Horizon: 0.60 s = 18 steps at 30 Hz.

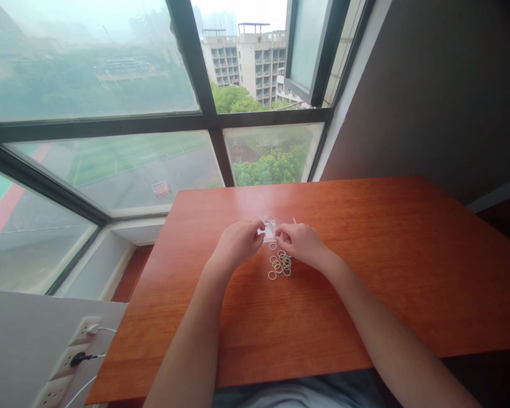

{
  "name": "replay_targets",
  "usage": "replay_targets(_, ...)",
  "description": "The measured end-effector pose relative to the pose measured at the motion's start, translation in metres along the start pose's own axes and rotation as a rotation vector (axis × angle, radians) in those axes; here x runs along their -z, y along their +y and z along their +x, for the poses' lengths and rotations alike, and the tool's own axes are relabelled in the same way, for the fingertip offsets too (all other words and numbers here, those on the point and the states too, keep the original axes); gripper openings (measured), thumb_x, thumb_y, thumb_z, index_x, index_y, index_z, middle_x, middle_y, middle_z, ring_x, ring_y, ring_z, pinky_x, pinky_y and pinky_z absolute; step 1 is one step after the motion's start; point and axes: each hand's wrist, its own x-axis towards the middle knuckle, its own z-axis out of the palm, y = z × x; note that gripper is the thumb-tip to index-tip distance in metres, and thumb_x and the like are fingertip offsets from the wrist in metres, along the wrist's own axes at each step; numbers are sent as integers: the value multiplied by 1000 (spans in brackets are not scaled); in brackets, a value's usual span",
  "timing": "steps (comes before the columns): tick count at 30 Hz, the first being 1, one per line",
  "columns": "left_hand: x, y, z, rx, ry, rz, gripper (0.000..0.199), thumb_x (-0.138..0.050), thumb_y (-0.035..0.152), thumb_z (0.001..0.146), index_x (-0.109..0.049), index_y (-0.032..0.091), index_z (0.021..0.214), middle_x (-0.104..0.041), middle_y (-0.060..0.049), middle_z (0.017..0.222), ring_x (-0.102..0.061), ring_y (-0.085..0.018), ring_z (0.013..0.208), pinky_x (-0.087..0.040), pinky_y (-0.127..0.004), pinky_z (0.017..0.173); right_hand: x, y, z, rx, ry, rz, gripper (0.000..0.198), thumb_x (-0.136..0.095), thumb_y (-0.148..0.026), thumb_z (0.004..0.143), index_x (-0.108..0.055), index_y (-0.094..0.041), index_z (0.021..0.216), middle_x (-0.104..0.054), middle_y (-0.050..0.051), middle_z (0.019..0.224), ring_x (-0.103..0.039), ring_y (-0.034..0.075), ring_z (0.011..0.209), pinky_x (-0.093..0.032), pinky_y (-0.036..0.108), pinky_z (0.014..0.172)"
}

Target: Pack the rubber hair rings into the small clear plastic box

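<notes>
Your left hand is half-curled, thumb and forefinger slightly parted, at nine o'clock of the box, and your right hand is bunched nearly to a pinch at three; I cannot tell whether either grips anything. The rings lie loose on the table, about six o'clock from your right fingertips, the nearer ones, and, being round, show no long axis
</notes>
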Motion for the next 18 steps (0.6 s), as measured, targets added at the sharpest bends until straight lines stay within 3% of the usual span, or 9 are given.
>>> replay_targets(5, 0, -3, -1, -27, 14, -5, 16, -49, 25, 87, -64, 22, 91, -70, -2, 80, -60, -16, 66, -35, -24, 57, -7, -5, 18, -109, 142, -39, 20, -51, -34, 89, -67, -27, 99, -73, 0, 85, -64, 18, 79, -36, 25, 63)
replay_targets(11, 1, -4, -1, -15, 0, 8, 16, -49, 25, 85, -64, 22, 91, -70, -2, 80, -59, -16, 66, -35, -25, 57, -11, 0, 16, -160, 174, -74, 21, -50, -33, 89, -67, -28, 101, -73, 1, 89, -65, 19, 80, -37, 26, 64)
replay_targets(18, -3, 5, -4, -69, -191, -29, 18, -52, 21, 80, -66, 24, 91, -70, -1, 80, -58, -15, 62, -36, -24, 57, -8, 18, 6, -162, 199, 44, 17, -56, -28, 81, -67, -24, 94, -68, -1, 72, -60, 14, 68, -35, 24, 61)
